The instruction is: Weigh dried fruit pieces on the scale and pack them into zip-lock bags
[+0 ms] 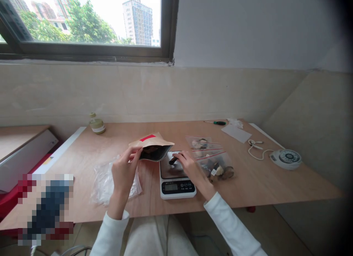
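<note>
My left hand (124, 169) grips the left edge of a brown kraft paper pouch (153, 141) with a red patch, held tilted with its dark mouth open toward me. Part of its contents shows dimly inside. Between the fingertips of my right hand (189, 166) is a small dark piece (173, 160), too small to identify, above the plate of a white kitchen scale (178, 195). The scale's display cannot be read. Clear zip bags (224, 162) with pale and dark pieces lie right of the scale, partly behind my right hand. Crumpled clear plastic bags (103, 180) lie beneath my left forearm.
A glass bottle (97, 125) stands at the back left. Toward the back right are a green-handled screwdriver (219, 123) and a white sheet (236, 133). A round white device (286, 159) with a cable sits at the right. A pixelated dark area covers the table's left front.
</note>
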`<state>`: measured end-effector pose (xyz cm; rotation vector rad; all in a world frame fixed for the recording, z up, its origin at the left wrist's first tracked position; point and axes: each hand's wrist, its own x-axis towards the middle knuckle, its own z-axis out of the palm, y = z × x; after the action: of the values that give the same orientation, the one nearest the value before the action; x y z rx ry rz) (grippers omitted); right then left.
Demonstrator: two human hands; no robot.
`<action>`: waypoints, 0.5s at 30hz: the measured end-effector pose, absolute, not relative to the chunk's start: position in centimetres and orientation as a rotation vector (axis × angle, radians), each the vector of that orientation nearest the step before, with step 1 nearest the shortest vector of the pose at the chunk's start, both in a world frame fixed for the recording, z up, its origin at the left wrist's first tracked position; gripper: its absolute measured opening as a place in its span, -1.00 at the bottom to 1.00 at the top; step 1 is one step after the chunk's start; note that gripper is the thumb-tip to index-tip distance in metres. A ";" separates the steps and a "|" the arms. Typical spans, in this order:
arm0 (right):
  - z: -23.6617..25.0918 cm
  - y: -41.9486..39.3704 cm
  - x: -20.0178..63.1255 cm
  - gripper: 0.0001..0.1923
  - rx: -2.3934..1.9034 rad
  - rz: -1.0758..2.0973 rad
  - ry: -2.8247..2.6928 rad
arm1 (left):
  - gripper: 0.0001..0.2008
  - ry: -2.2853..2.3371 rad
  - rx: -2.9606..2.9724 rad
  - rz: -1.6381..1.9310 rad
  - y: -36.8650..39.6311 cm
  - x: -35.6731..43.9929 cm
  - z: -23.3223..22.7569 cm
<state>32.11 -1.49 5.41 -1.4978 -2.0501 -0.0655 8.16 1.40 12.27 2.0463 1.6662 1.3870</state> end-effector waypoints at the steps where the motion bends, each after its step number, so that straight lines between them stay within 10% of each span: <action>1: 5.1 -1.0 32.1 -0.54 -1.509 -0.054 -2.069 | -0.76 1.661 2.052 1.380 1.4 8.1 12.2; 7: 5.3 -1.7 32.8 -0.37 -1.461 0.100 -2.137 | -0.76 1.645 2.027 1.385 1.5 7.6 11.5; 15: 5.6 -1.7 33.9 -0.66 -1.356 0.403 -1.861 | -0.78 1.621 1.990 1.424 1.5 7.6 11.1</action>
<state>33.88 -1.72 5.62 -1.3561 -1.8613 0.4034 7.58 1.54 11.12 1.9895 1.6210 1.4240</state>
